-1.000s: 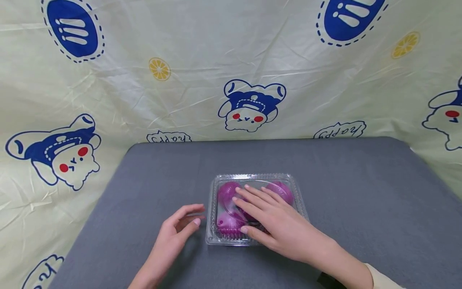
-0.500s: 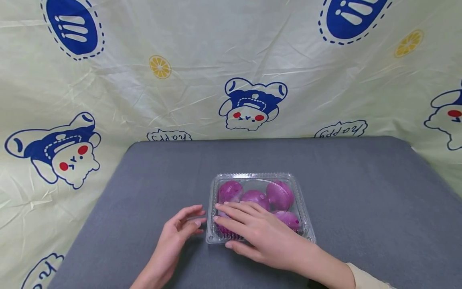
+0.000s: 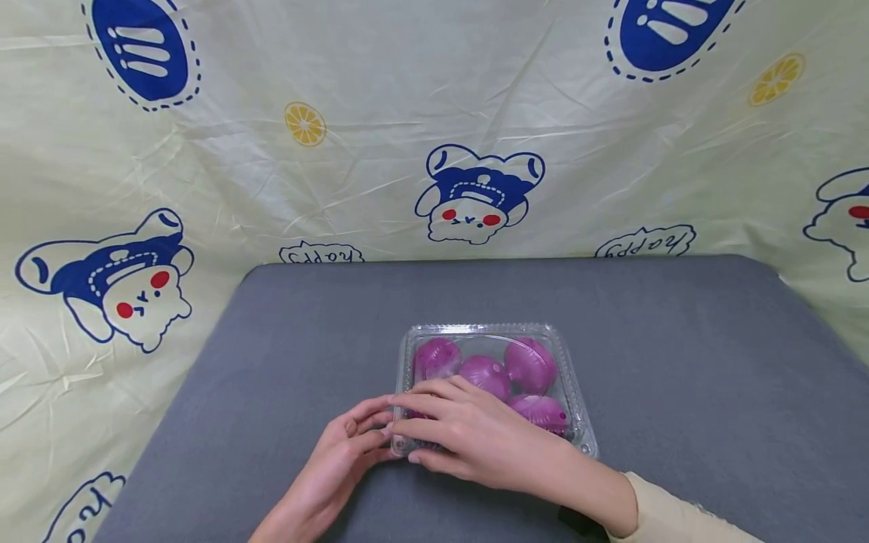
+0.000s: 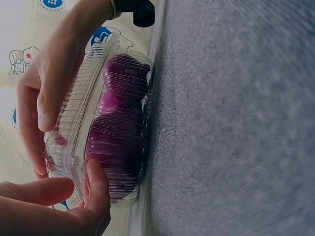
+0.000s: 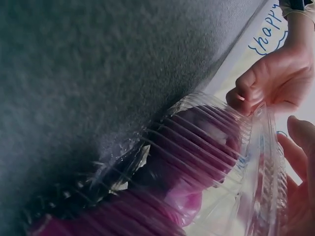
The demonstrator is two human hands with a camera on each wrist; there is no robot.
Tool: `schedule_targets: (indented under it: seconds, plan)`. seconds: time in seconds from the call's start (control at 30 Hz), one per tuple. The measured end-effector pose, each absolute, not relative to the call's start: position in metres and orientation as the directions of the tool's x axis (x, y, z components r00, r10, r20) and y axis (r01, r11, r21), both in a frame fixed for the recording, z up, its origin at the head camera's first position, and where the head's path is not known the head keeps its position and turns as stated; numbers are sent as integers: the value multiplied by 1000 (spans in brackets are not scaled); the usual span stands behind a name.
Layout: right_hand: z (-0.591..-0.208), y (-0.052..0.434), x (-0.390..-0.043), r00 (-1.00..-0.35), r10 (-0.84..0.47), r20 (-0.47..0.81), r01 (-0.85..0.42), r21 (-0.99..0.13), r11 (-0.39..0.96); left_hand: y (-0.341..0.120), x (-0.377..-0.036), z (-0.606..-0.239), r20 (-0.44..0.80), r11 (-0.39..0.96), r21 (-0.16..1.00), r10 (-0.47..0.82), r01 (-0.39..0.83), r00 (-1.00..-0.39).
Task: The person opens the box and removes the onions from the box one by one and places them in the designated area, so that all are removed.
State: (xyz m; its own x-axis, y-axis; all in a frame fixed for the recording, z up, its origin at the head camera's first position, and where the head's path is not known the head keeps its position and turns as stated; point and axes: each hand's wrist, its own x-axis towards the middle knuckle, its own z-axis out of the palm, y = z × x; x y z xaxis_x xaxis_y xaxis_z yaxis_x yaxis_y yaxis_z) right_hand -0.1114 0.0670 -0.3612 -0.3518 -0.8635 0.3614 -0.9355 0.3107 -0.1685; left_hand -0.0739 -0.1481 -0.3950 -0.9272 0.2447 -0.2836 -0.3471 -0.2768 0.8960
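Right hand (image 3: 468, 437), shifted leftward, partly hides the clear box (image 3: 478, 329).

Box (image 3: 475, 329) on the bench (image 3: 305, 324), round pieces (image 3: 485, 374) inside, left hand (image 3: 348, 446) at its eight o'clock, right hand (image 3: 468, 430) over its seven, cloth (image 3: 380, 75) behind at twelve

Showing glossy, ribbed clear plastic on the box (image 3: 475, 329), smooth shine on the balls (image 3: 530, 366), matt cloth weave on the table (image 3: 326, 332), creased sheen across the backdrop (image 3: 380, 75).
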Motion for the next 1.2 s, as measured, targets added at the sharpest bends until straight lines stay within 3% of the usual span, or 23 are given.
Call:
schedule_targets:
  seconds: [0.3,0.7,0.97,1.2]
  plan:
    - [-363,55,-126,-336,-870,360,-940,-179,289,-150,-75,-395,-302,-379,824,334,-420,-893]
    - [-365,46,-135,-346,-885,312,-928,-250,275,-150,-77,-394,-295,-421,798,351,-431,-889]
    - [-366,44,-135,-316,-902,296,-943,-203,264,-151,-76,-393,-350,-423,767,353,-482,-868]
    - [-366,39,-137,-298,-905,305,-952,-168,257,-152,-76,-394,-318,-435,760,400,-483,-860]
